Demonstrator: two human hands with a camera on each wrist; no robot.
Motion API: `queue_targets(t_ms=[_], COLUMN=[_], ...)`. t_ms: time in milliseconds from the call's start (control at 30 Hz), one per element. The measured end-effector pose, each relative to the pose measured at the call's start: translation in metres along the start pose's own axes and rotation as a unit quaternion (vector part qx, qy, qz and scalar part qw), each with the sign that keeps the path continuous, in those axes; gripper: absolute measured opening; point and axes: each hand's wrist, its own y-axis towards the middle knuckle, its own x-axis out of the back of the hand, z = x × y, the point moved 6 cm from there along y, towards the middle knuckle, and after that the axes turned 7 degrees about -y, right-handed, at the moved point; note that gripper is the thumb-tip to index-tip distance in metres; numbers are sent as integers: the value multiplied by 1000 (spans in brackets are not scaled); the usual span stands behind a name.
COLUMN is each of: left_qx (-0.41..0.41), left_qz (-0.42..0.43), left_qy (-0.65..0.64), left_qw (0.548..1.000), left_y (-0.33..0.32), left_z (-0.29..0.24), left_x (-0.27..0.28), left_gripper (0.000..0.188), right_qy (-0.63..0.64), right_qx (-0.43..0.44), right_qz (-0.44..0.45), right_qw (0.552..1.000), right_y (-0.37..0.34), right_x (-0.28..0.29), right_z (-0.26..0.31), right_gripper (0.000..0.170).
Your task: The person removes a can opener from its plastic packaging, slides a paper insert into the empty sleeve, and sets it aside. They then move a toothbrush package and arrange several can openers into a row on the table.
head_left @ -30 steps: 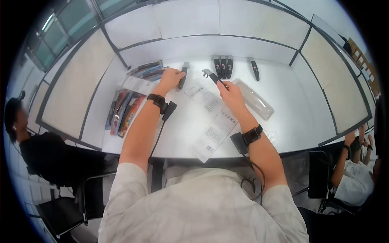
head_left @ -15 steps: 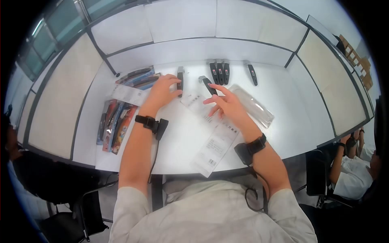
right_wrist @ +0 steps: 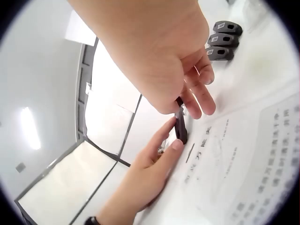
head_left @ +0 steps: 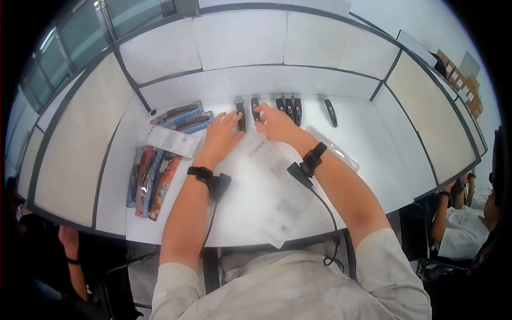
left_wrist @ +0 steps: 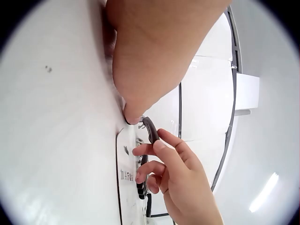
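Note:
My left hand (head_left: 217,137) pinches a black-handled tool (head_left: 241,118) with a metal head, at the back of the table. In the right wrist view its thumb and finger lie on either side of the black handle (right_wrist: 181,130). Just to the right, my right hand (head_left: 281,127) pinches a second such tool (head_left: 255,109) between thumb and fingers. The left wrist view shows this second tool's dark handle (left_wrist: 151,130) and part of its metal hooked end beside the left thumb. Both tools stand nearly parallel, heads away from me.
Several matching tools (head_left: 289,109) lie side by side right of my right hand, and another tool (head_left: 331,113) farther right. Clear plastic packaging (head_left: 341,149) and printed cards (head_left: 281,213) lie in front. Packaged items (head_left: 152,181) are at left. White partitions (head_left: 240,40) surround the table.
The right hand has moved left and farther back, bringing its tool from a slant above the cards to beside the left tool. The left hand stays at its own tool.

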Motion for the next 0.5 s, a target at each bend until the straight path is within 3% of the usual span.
queue_targets(t_ms=[100, 200, 300, 400, 433, 500], left_qx=[-4, -6, -8, 1, 1, -15], left_qz=[-4, -7, -12, -6, -6, -16], left_qy=[-4, -15, -12, -3, -2, -8], left_qw=[1000, 1000, 1000, 1000, 1000, 1000], left_y=[3, 4, 5, 4, 4, 4], left_z=[3, 8, 8, 6, 5, 8], left_x=[-3, -8, -8, -6, -6, -8], left_gripper=[59, 61, 61, 61, 61, 61], right_qy=[-101, -169, -219, -237, -230, -204], right_qx=[21, 45, 117, 109, 75, 112], right_qz=[-40, -25, -125, -144, -70, -78], right_qw=[994, 984, 961, 955, 968, 970], right_y=[5, 1, -8, -11, -7, 1], right_x=[-6, -8, -4, -9, -10, -18], right_z=[-4, 4, 21, 30, 26, 14], right_gripper=[31, 23, 28, 34, 38, 34])
